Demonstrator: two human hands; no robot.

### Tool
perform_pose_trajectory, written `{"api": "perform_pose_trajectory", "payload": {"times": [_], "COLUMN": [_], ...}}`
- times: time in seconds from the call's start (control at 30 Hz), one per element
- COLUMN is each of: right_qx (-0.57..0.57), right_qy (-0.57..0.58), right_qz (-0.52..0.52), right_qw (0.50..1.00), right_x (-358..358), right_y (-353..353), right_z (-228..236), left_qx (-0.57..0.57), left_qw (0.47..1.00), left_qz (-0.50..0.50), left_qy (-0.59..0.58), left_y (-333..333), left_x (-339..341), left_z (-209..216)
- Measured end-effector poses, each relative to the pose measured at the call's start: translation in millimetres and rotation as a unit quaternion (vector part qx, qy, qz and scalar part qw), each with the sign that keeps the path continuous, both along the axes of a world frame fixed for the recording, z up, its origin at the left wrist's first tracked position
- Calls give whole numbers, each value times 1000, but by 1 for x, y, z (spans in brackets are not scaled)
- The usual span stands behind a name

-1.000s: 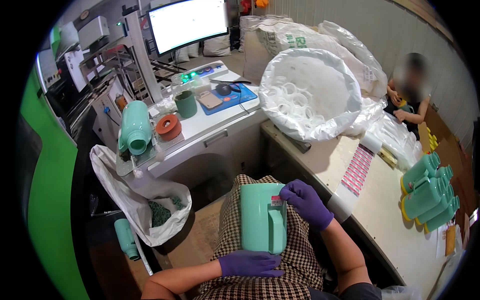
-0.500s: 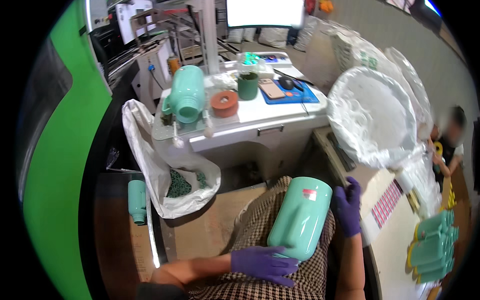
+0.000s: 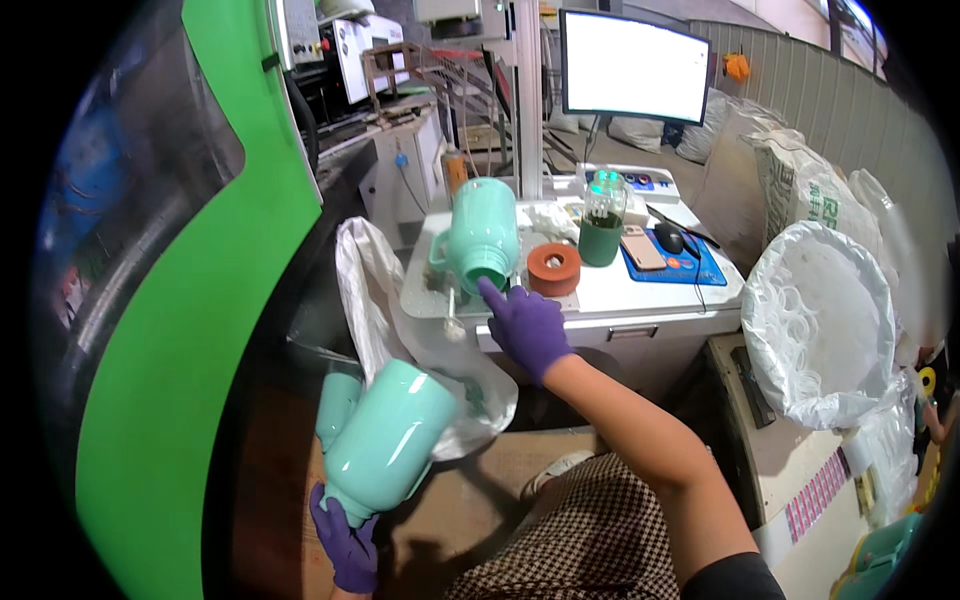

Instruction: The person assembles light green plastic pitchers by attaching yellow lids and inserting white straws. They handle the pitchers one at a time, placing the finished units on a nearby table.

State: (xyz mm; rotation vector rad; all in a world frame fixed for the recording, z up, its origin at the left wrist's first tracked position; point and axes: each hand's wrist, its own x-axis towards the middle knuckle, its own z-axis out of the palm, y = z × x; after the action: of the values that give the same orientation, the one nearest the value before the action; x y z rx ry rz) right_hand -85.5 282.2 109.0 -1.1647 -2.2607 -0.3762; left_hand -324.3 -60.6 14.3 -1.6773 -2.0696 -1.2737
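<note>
Mint green and glossy, the held jug (image 3: 390, 430) tilts in the lower left of the head view, its base up and its neck down. The left hand (image 3: 345, 545), in a purple glove, has its fingers wrapped around that neck, low and near the person's lap, where a checked cloth (image 3: 570, 530) lies. Partly hidden behind the held jug is another green jug (image 3: 338, 405).

The right hand (image 3: 527, 325), also gloved in purple, reaches out to the white desk (image 3: 612, 287). Its index finger is stretched toward the mouth of the desk jug (image 3: 485, 225), which lies with its opening toward the person; whether the fingers grip the rim, I cannot tell. Just right of that jug sits an orange roll (image 3: 538, 268), then a jar (image 3: 600, 240) with something dark green inside. Farther right, a phone (image 3: 643, 248) and a black mouse (image 3: 668, 237) rest on a blue mat (image 3: 690, 272).

Below the desk's left end, a white sack (image 3: 370, 270) hangs open. To the right, a bag (image 3: 825, 410) holds clear rings (image 3: 785, 345), and a strip of pink labels (image 3: 815, 495) lies on the side table (image 3: 800, 455).
</note>
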Motion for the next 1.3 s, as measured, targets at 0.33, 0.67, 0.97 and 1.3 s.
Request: {"api": "perform_pose_trajectory", "payload": {"times": [0.33,0.67,0.97,1.3], "right_qx": [112,-66,-140,-170], "right_qy": [67,611,293,198], "right_qz": [126,-14,117,195], "right_qw": [983,789,938,945], "right_x": [78,302,286,278], "right_y": [-99,-415,-387,-359], "right_z": [6,-14,42,51], "left_qx": [303,205,147,38], "left_qw": [844,966,972,953], "left_qz": [-93,-127,-27,-2], "left_qy": [-434,99,179,300], "left_y": [72,324,405,387], "left_x": [12,87,104,109], "left_z": [49,73,47,56]}}
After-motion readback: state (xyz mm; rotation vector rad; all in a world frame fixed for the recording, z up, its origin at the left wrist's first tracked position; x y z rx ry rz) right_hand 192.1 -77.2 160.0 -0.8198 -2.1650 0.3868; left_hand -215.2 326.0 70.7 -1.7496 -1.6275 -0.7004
